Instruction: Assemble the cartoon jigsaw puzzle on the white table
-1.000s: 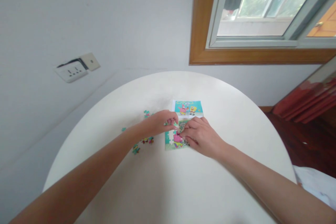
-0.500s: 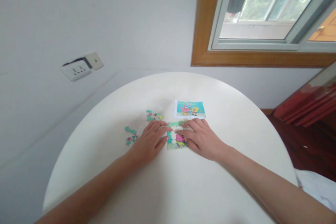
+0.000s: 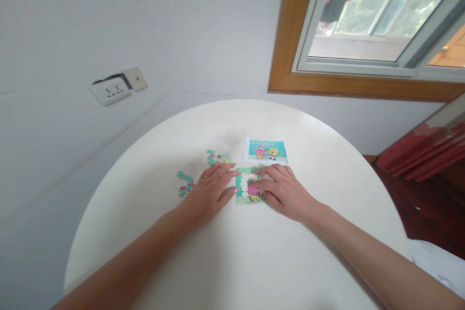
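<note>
A small part-built cartoon jigsaw (image 3: 247, 192) lies on the round white table (image 3: 232, 252), with a gap showing near its middle. My left hand (image 3: 210, 190) rests flat at the puzzle's left edge, fingers stretched out and touching it. My right hand (image 3: 285, 190) lies over the puzzle's right side, fingers extended and pressing on the pieces. Neither hand holds anything. Loose teal and pink pieces (image 3: 184, 183) lie left of my left hand, and a few more loose pieces (image 3: 217, 158) sit just beyond it.
A printed reference picture (image 3: 267, 150) lies just beyond the puzzle. The table stands against a white wall with a socket plate (image 3: 111, 88). A wood-framed window (image 3: 363, 34) is at upper right. Red boards (image 3: 425, 143) lean at the right above a dark floor.
My left hand drew back from over the puzzle and now lies flat at its left edge. My right hand went from a pinch to flat fingers. The view shifted slightly.
</note>
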Demonstrator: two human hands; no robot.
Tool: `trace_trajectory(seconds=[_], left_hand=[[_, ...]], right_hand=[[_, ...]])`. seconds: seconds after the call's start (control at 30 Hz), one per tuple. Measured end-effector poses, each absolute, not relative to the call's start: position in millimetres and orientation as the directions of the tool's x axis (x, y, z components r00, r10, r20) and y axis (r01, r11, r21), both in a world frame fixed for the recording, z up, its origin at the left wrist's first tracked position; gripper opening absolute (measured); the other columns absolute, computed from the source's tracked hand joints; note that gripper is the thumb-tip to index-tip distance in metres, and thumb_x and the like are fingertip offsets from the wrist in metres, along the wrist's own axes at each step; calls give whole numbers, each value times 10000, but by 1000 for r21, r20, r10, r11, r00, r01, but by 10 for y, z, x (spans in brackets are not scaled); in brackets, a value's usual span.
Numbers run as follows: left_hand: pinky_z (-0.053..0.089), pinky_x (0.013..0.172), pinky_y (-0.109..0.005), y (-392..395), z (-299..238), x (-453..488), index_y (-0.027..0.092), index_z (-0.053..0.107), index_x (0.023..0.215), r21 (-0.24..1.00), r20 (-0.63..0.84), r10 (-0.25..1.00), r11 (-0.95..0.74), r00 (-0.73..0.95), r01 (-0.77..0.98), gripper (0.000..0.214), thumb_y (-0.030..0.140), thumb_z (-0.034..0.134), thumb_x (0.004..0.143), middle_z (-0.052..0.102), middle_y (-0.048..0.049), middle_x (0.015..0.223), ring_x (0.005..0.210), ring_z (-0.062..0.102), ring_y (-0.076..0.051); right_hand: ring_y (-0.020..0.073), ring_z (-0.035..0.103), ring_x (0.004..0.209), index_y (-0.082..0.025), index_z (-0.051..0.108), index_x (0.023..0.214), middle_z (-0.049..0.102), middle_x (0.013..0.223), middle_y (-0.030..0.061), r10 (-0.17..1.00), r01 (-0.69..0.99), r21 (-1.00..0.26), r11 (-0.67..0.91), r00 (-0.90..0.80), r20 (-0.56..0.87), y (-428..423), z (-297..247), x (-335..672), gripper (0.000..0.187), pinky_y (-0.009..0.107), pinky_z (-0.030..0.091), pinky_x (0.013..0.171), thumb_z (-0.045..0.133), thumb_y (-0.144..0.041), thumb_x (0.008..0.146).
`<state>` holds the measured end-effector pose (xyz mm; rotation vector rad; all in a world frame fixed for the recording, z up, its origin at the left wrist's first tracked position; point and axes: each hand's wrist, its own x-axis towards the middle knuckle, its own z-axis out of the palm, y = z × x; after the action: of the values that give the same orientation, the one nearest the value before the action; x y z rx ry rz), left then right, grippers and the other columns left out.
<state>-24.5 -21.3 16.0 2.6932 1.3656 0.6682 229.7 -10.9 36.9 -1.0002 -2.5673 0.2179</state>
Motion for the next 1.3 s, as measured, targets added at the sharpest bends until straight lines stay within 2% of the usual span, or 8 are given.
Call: trace_trajectory(seconds=[0.07,0.17,0.27,0.33,0.4,0.63,0.83,1.3], left_hand=[[308,1105,-458,-212,168,-248,214,485,1286,216,311,784,-609,537,763,424,377,518,896,463,-105,1395,1314,363,-253],[282,1110,-493,-194,182,-236,188,401,1372,202,252,786,-613,564,764,762,607,601,768,391,-151,1450,1343,324,-310],[263,1112,-510,-172,188,-205,157,331,1417,206,237,787,-614,570,762,970,707,618,672,382,-180,1451,1342,323,-343],[254,1120,-496,-163,191,-184,147,306,1426,212,236,789,-612,568,762,975,685,626,679,400,-178,1438,1336,338,-335],[256,1122,-480,-162,198,-169,152,298,1426,217,239,794,-605,559,766,949,648,636,691,419,-168,1425,1327,354,-327],[287,1106,-461,-165,218,-176,149,292,1417,201,249,799,-596,547,778,894,563,654,712,429,-159,1413,1314,370,-319],[280,1108,-456,-175,212,-168,169,287,1412,191,247,801,-593,546,783,869,535,658,717,439,-150,1406,1300,389,-310],[285,1097,-453,-188,203,-167,173,307,1413,164,288,790,-597,541,785,821,540,626,751,475,-139,1379,1272,424,-306]], right_hand=[[243,470,1127,-259,605,1182,564,1233,79,716,643,-315,699,-628,306,-42,441,2432,374,414,367,910,477,-141,852],[231,503,1123,-267,564,1224,574,1221,71,760,634,-427,645,-591,270,86,564,2761,397,437,384,965,496,-162,847],[222,544,1082,-268,454,1349,520,1281,89,793,632,-568,527,-607,61,156,638,3073,547,420,443,946,576,-259,816],[222,558,1056,-245,410,1390,494,1299,107,790,662,-592,460,-609,-67,155,650,3181,663,406,459,937,641,-306,773],[228,545,1076,-229,372,1419,476,1314,114,786,686,-582,437,-605,-124,136,640,3199,762,403,447,958,690,-334,734],[287,346,1284,-236,218,1491,412,1404,102,780,718,-489,496,-615,-112,126,549,3037,1031,453,301,1082,772,-405,639],[293,358,1274,-240,241,1481,414,1397,112,779,695,-495,522,-624,-54,170,478,3017,1016,464,304,1068,779,-378,630],[270,389,1250,-273,284,1457,432,1327,96,785,676,-548,493,-617,-55,139,531,2993,909,449,332,1057,751,-353,681]])
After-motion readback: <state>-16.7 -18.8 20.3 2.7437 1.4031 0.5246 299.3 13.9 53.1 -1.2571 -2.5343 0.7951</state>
